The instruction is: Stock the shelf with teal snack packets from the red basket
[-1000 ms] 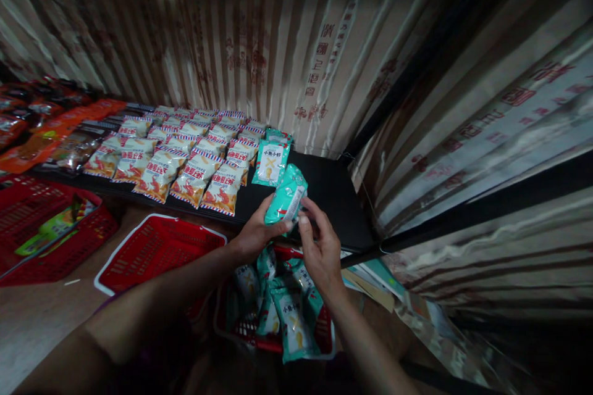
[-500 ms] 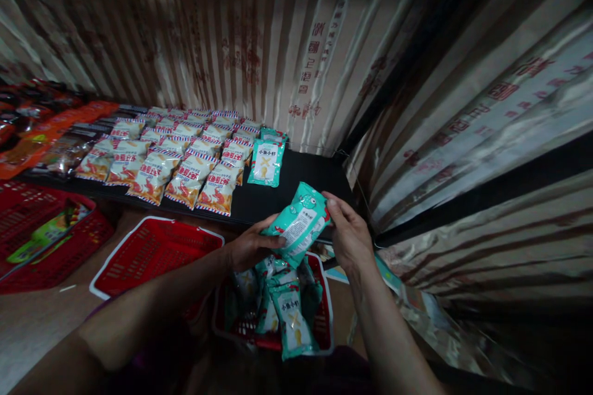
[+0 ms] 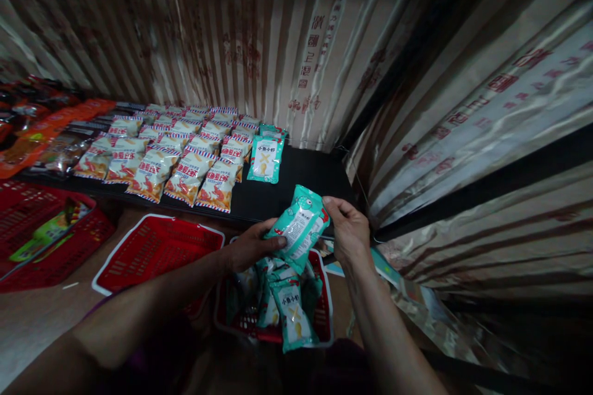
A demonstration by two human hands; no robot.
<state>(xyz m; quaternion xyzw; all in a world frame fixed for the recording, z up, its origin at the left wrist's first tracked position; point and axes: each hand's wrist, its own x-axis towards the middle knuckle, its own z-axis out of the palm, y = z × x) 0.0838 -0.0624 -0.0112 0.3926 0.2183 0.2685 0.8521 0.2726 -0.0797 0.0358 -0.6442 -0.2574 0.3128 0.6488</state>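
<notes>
Basket (image 3: 325, 315) loaded with teal packets (image 3: 294, 321). Over basket's far end: held packet (image 3: 300, 225); left hand (image 3: 254, 247), grip pinching its left end; right hand (image 3: 349, 229), grip pinching right edge. Beyond basket: black shelf (image 3: 317, 176), curtain (image 3: 269, 31).

Hands (image 3: 353, 231): two; red baskets (image 3: 160, 254): three; front-row white bags (image 3: 189, 176): five; teal packets (image 3: 300, 225): five-plus.

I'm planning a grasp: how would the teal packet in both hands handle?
The teal packet is probably slippery, since its surface shines. It would likely flex when squeezed, being a film pouch. It's perhaps light: the right hand only pinches one edge.
</notes>
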